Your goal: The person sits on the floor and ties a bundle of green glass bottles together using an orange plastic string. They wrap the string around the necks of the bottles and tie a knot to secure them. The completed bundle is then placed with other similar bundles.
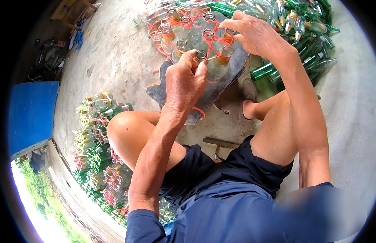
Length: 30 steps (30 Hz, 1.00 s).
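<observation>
Several clear glass bottles [217, 69] stand upright in a cluster on a dark, worn board [200, 94]. Red plastic strapping [210, 48] loops from neck to neck among them. My left hand [185, 80] has its thumb and forefinger closed around the neck of the front bottle [201, 55]. At the cluster's right side, my right hand [256, 35] pinches at another bottle's neck [230, 32], its fingers beside the red strapping; whether they hold the strap or the glass is unclear. A loose end of red strap [199, 111] sticks out near my left wrist.
Loose green and clear bottles [309, 57] lie heaped at the upper right. To the left, strapped bundles of bottles [96, 152] are stacked beside my knee. A blue panel [33, 115] stands at the far left. One shoe [247, 89] rests beside the board.
</observation>
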Tool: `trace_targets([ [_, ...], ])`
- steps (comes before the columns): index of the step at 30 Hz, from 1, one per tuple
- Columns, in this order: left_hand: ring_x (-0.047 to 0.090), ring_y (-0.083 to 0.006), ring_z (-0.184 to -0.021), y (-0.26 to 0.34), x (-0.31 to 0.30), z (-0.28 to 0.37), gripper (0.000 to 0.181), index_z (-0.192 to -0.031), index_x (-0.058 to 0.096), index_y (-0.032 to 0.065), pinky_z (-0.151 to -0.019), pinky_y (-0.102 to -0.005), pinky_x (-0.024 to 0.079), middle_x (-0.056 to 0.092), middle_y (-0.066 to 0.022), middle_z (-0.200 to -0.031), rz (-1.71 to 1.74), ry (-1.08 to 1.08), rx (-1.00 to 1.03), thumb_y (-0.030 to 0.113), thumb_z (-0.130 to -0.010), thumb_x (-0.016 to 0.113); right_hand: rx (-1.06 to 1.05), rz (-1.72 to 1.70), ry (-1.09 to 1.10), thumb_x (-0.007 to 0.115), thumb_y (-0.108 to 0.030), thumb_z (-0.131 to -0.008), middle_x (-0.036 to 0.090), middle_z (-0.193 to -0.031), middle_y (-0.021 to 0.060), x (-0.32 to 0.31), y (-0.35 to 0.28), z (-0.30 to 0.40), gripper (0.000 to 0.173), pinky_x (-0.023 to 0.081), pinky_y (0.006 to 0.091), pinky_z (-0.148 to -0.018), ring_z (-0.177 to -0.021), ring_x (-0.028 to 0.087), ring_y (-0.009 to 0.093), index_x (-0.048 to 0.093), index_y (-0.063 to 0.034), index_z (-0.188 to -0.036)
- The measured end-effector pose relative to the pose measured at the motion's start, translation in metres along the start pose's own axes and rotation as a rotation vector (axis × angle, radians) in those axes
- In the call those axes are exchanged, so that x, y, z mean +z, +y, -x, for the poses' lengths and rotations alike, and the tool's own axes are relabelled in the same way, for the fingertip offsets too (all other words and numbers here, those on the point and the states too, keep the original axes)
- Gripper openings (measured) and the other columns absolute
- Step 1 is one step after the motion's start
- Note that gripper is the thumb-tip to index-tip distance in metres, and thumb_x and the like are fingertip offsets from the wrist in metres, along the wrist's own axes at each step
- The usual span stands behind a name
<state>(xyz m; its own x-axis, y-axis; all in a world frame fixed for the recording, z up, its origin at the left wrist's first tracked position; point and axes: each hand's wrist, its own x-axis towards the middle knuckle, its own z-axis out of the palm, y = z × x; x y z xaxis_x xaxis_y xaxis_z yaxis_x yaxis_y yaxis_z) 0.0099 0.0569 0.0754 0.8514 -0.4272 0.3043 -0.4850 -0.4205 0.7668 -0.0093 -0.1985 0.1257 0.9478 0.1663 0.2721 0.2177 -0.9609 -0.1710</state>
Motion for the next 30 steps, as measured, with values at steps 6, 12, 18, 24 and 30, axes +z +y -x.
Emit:
trace_targets([
  [6,0.06,-0.0162,-0.057,0.003,-0.009,-0.002,0.036,-0.127,0.072,-0.0025,-0.06,-0.0343,0.051,0.064,-0.0085,-0.066,-0.148,-0.071,0.07,0.015,-0.096,0.08,-0.002,-0.129,-0.002,0.074,-0.015,-0.094,0.068,-0.115,0.0154,-0.011,-0.038,0.016,0.019,0.059,0.048,-0.093,-0.11,0.071,0.038,0.075,-0.0111,-0.112],
  [12,0.075,-0.0464,-0.085,0.019,-0.025,-0.015,0.027,-0.116,0.07,-0.0029,-0.077,-0.0569,0.058,0.074,-0.0262,-0.085,-0.354,-0.211,0.138,0.015,-0.095,0.068,-0.069,-0.144,0.0,0.075,-0.012,-0.09,0.064,-0.107,0.0146,0.011,-0.042,0.021,0.013,0.057,0.0496,-0.086,-0.1,0.068,0.038,0.071,-0.0041,-0.099],
  [18,0.074,-0.0429,-0.083,0.033,-0.032,-0.033,0.026,-0.115,0.073,0.0005,-0.075,-0.0551,0.058,0.074,-0.0216,-0.083,-0.641,-0.331,0.316,0.02,-0.098,0.068,-0.068,-0.128,-0.022,0.075,-0.013,-0.089,0.066,-0.106,0.0147,0.014,-0.041,0.019,0.01,0.058,0.0484,-0.088,-0.102,0.07,0.037,0.074,-0.0058,-0.096],
  [24,0.073,-0.0439,-0.085,0.047,-0.045,-0.069,0.016,-0.095,0.075,0.0025,-0.075,-0.055,0.058,0.072,-0.0225,-0.081,-0.827,-0.575,0.506,0.018,-0.097,0.069,-0.046,-0.087,-0.054,0.073,-0.013,-0.088,0.069,-0.107,0.0135,0.02,-0.043,0.013,0.012,0.059,0.0467,-0.093,-0.106,0.072,0.035,0.078,-0.0071,-0.097],
  [30,0.074,-0.0428,-0.084,0.06,-0.034,-0.097,0.015,-0.089,0.078,0.0032,-0.075,-0.0527,0.059,0.073,-0.0224,-0.084,-0.911,-0.694,0.577,0.016,-0.092,0.07,-0.06,-0.127,-0.091,0.069,-0.013,-0.089,0.065,-0.109,0.0107,0.03,-0.033,0.012,0.01,0.057,0.0448,-0.096,-0.107,0.068,0.033,0.075,-0.0079,-0.095],
])
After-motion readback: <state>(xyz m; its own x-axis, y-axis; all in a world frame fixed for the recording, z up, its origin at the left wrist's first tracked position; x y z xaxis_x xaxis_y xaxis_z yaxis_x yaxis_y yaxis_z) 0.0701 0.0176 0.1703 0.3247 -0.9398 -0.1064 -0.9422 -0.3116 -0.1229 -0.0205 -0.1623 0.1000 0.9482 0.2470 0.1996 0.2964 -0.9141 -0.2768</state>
